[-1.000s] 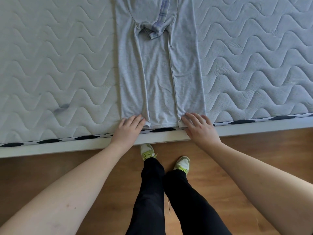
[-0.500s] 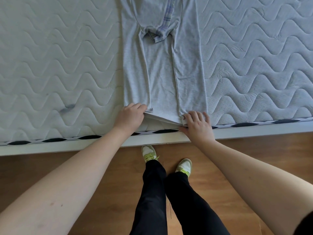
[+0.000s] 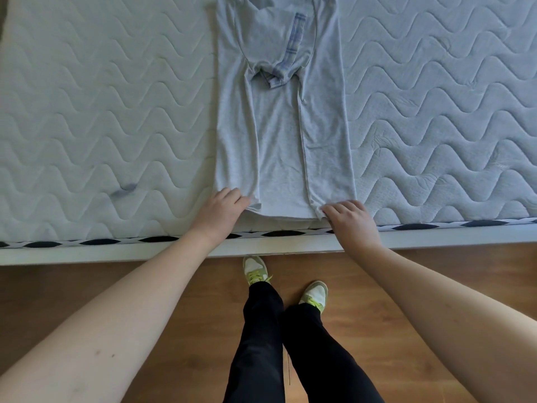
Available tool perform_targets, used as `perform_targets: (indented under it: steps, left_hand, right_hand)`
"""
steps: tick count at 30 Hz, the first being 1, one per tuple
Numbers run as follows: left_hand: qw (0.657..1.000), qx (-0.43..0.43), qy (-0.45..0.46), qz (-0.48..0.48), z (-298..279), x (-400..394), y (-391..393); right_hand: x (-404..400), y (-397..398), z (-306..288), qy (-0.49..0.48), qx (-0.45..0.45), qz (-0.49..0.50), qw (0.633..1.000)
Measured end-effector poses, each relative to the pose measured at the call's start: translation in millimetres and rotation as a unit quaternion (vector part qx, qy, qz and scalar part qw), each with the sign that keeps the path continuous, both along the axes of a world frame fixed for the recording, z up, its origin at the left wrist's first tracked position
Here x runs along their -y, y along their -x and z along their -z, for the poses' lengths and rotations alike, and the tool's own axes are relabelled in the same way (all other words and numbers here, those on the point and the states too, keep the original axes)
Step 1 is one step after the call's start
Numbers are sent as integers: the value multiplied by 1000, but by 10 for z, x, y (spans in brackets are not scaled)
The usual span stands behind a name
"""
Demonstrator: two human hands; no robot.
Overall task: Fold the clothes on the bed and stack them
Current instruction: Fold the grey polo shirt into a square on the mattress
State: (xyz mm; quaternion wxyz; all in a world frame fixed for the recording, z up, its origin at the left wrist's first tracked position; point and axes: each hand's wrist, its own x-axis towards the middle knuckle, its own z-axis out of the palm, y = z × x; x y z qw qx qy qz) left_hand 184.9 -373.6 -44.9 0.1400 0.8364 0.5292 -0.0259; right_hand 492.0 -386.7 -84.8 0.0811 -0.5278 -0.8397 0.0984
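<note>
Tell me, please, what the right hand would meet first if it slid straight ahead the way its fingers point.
The right hand already grips the near hem of the grey shirt; going on up and slightly left, it would ride over the shirt's folded-in right panel first.

- Grey shirt [image 3: 279, 135] lies flat on the quilted mattress [image 3: 101, 112], both sides folded inward.
- Left hand [image 3: 219, 212] grips the near-left hem corner.
- Right hand [image 3: 350, 219] pinches the near-right corner, it seems; fingertips partly hidden.
- Hem sits slightly lifted.
</note>
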Motion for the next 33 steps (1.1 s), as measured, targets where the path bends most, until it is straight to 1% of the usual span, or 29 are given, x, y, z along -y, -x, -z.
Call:
perform_targets:
  steps: [5,9,12,14,17,19,22,24,26,30,33]
  left_hand:
    - [999,16,2,-34,-279,292,7]
    - [1000,12,8,-28,-581,503,-66]
    - [1000,-1,23,-14,-786,699,-95]
    - [997,-24,74,-14,-907,849,-103]
    - [990,-43,135,12,-1122,1042,-108]
    - [986,-55,156,30,-1294,1155,-110]
    - [985,-18,171,5,-1503,1266,-74]
    - [985,-20,169,-27,-1662,1213,-67]
    - [987,-11,157,-44,-1798,1082,-82]
    - [992,-2,121,-45,-2018,754,-62]
    - [991,21,123,-44,-2111,525,-11]
  right_hand:
    - [47,-15,-387,-5,-15,-20,1000]
    - [155,-82,-787,12,24,-63,998]
    - [320,-163,-1103,48,52,-85,994]
    - [462,-213,-1298,77,79,-100,989]
    - [644,-275,-1516,193,156,-127,960]
    - [749,-295,-1678,221,161,-137,952]
    - [834,-279,-1946,221,148,-125,956]
    - [804,-249,-2106,216,128,-97,963]
    - [699,-213,-2251,209,134,-79,965]
    - [413,-146,-2485,174,161,-88,967]
    - [179,-139,-2599,160,155,-93,970]
